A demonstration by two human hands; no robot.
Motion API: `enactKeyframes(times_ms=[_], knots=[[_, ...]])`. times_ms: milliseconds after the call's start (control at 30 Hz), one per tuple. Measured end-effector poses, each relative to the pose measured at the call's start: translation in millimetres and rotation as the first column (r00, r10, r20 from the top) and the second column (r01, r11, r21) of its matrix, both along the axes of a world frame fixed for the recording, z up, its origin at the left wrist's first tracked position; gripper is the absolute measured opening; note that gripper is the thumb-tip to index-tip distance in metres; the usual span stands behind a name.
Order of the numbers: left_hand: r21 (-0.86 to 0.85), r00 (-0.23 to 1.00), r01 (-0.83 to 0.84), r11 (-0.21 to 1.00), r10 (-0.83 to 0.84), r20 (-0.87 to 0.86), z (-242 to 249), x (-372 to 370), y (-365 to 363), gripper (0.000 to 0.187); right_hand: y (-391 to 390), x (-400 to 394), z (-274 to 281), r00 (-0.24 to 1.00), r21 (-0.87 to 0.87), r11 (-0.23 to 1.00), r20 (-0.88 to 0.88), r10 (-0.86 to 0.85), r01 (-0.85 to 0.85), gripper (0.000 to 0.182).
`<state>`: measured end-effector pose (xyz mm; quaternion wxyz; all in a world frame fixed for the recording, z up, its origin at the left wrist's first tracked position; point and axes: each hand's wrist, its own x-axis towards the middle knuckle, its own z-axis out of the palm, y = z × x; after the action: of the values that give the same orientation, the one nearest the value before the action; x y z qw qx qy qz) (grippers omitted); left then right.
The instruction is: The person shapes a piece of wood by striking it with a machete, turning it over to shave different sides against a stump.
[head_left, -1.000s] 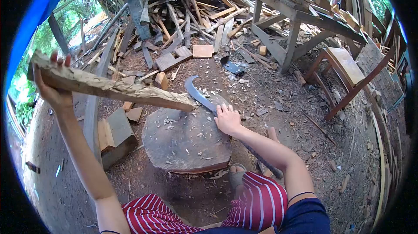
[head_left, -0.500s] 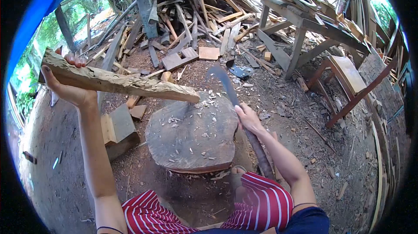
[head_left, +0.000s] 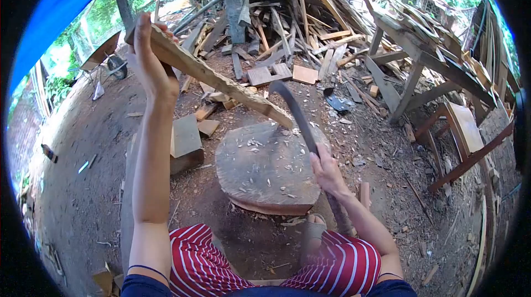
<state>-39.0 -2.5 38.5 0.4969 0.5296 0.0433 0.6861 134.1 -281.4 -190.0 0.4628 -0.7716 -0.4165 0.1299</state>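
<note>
With left fingers (head_left: 143,36), gripping a rough plank (head_left: 222,83), slanting it toward the far edge of the chip-strewn stump (head_left: 263,167); with right fingers (head_left: 324,156), clasping a curved knife (head_left: 300,115); facing a scrap-wood heap (head_left: 316,20) across littered dirt floor (head_left: 387,203).

Scrap-wood pile (head_left: 303,17) top ctr, bench (head_left: 407,91) w/ planks (head_left: 428,32) on it to R. Blue tarp (head_left: 69,12) upper L, wheelbarrow (head_left: 102,53) below.
</note>
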Motion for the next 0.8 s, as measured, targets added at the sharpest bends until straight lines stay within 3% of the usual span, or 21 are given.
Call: enactKeyframes(times_ms=[33,67,167,233,267,333,367,433,467,567,600,667,800], knots=[[0.008,1.0,0.0,1.0,0.0,0.005,1,-2,-3,0.055,4,-5,4,0.998,-0.034,0.999,0.056,0.003,-0.001,0.027],[0.034,1.0,0.011,0.999,-0.01,-0.02,1,-4,-6,0.057,11,-8,10,0.977,0.057,0.997,0.212,0.031,-0.044,0.025],[0.042,0.999,-0.019,0.999,0.021,-0.044,1,-3,-16,0.057,28,-38,89,0.968,0.213,0.965,0.228,0.105,-0.155,0.018],[-0.004,0.996,-0.087,0.996,0.087,-0.023,-1,-3,-16,0.054,35,-56,145,0.953,0.282,0.932,0.263,0.153,-0.228,0.023],[0.001,0.995,-0.094,0.996,0.094,-0.021,-1,-4,-16,0.051,41,-63,163,0.955,0.281,0.934,0.258,0.15,-0.222,0.023],[-0.008,0.997,-0.077,0.997,0.077,0.0,0,-4,-18,0.046,49,-70,184,0.864,0.509,0.809,0.504,-0.003,-0.294,0.02],[-0.017,0.998,-0.064,0.998,0.065,0.022,-1,-5,-20,0.042,51,-69,179,0.865,0.507,0.811,0.502,-0.002,-0.292,0.02],[-0.017,0.997,-0.072,0.997,0.072,0.0,-3,-6,-27,0.044,60,-63,150,0.838,0.231,0.944,0.54,0.077,-0.236,0.016],[-0.011,0.997,-0.079,0.997,0.079,-0.019,-2,-7,-30,0.047,65,-59,122,0.827,-0.09,0.992,0.548,0.125,-0.091,0.013],[-0.026,0.997,-0.064,0.998,0.064,0.032,-16,-22,-20,0.046,76,-55,94,0.871,-0.152,0.98,0.455,0.185,-0.129,0.015],[-0.031,0.998,-0.026,0.999,0.027,0.048,-14,-24,-20,0.035,77,-57,97,0.873,-0.144,0.981,0.453,0.179,-0.127,0.015],[-0.032,0.998,-0.04,0.999,0.042,0.038,-22,-28,-15,0.034,78,-59,110,0.892,-0.204,0.963,0.381,0.244,-0.176,0.016],[0.062,0.999,-0.031,0.998,0.032,-0.014,-18,-29,-24,0.043,65,-64,168,0.891,-0.01,0.95,0.343,0.298,-0.314,0.018]])
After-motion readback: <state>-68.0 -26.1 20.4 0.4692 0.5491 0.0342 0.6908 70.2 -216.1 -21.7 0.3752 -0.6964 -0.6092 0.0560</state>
